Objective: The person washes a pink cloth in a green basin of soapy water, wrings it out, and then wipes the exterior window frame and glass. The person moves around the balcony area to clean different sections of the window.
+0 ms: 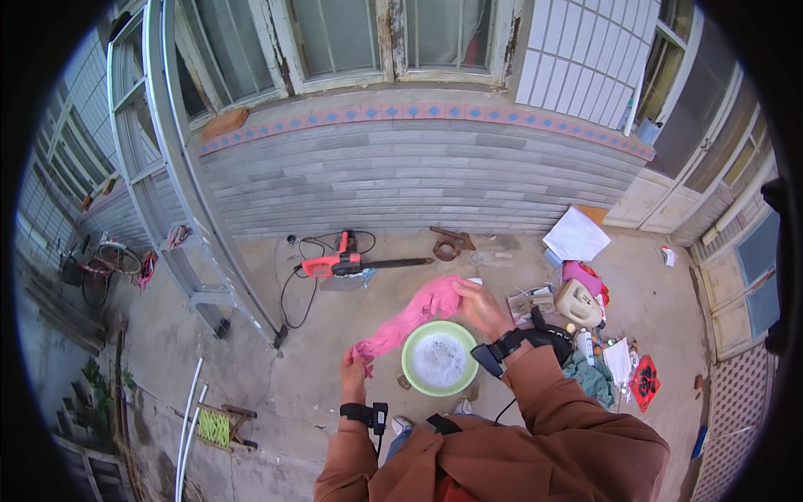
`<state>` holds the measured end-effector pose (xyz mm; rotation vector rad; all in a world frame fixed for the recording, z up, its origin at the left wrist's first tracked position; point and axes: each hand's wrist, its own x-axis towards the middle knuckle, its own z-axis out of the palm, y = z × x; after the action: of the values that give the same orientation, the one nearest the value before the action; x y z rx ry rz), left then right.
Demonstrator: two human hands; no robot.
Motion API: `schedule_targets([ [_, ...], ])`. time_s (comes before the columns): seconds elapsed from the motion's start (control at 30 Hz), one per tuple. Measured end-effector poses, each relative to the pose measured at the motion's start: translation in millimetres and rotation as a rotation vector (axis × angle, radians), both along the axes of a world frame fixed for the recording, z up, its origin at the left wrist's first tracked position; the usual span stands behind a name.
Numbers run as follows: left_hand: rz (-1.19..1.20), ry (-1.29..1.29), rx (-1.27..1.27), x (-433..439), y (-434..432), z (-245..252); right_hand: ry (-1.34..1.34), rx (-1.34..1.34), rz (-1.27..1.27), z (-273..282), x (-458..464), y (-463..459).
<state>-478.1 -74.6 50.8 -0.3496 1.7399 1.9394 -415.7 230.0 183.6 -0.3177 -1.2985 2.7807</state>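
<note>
A pink cloth [408,317] is stretched between my two hands, slanting down from right to left. My left hand [353,376] grips its lower left end, and my right hand [482,309] holds the upper right end. Just below the cloth stands a light green basin [408,364] with foamy, greyish water [439,359] in it. The basin rests on the concrete ground in front of my shoes, right of my left hand and below my right. Folds hide most of the cloth's shape.
An aluminium ladder [188,188] stands at left. Beyond the cloth lie a red electric chainsaw [342,263] with its cord and a rusty metal ring [446,248]. A beige jug [578,302] and clutter sit at right; a folding stool [216,428] and white pipes [189,433] lie at lower left.
</note>
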Motion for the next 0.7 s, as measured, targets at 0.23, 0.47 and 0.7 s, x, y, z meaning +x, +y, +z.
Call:
schedule_targets([
  [0.23,-0.185,0.073,-0.117,8.2,28.2,1.5,0.034,-0.199,0.004,26.0,-3.4,5.9],
  [0.47,-0.256,0.108,0.053,10.8,65.8,52.3,0.009,-0.178,-0.080,29.4,-3.9,13.8],
  [0.7,-0.369,0.278,0.026,13.8,103.4,64.7,0.064,-0.213,0.104,37.0,-7.7,-0.7],
])
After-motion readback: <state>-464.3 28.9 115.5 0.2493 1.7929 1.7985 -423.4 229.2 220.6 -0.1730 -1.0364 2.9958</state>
